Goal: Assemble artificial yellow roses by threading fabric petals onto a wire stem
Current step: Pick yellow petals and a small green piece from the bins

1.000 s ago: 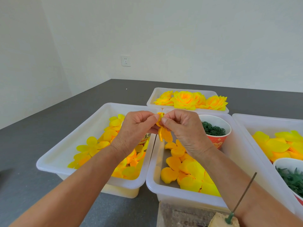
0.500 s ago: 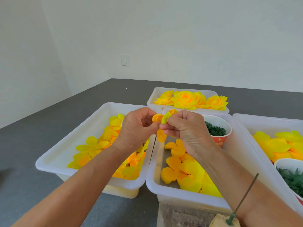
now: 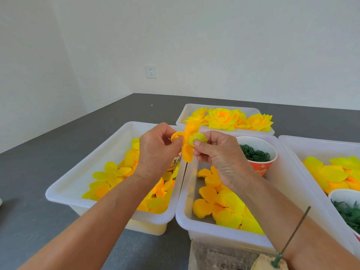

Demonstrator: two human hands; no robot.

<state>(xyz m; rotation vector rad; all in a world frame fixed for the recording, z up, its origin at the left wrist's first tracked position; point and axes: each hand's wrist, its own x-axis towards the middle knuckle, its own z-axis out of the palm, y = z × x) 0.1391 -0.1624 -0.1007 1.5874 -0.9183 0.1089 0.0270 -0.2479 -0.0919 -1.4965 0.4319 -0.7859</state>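
Grey tabletop [image 3: 58,152] w/ white walls behind, socket [image 3: 151,71] on the back wall. Both hands are up over the gap between two white bins. Left hand [image 3: 155,151] pinches one lobe of a yellow petal piece [image 3: 188,143] btw thumb and fingertips, right hand [image 3: 218,154] pinches the opposite lobe, other fingers curled. Petal piece hangs in the air, long axis roughly vertical, top lobe pointing at the far wall, bottom lobe drooping toward the bins. Left bin [image 3: 64,191] and middle bin [image 3: 181,211] sit rim to rim, both w/ loose petals. Finished roses [image 3: 222,118] in the far bin. Wire stem [image 3: 296,229] stands tilted near the right forearm, close to the table's near edge. Cup of green rings [image 3: 255,152] just right of the hands. Open tabletop off to the left.
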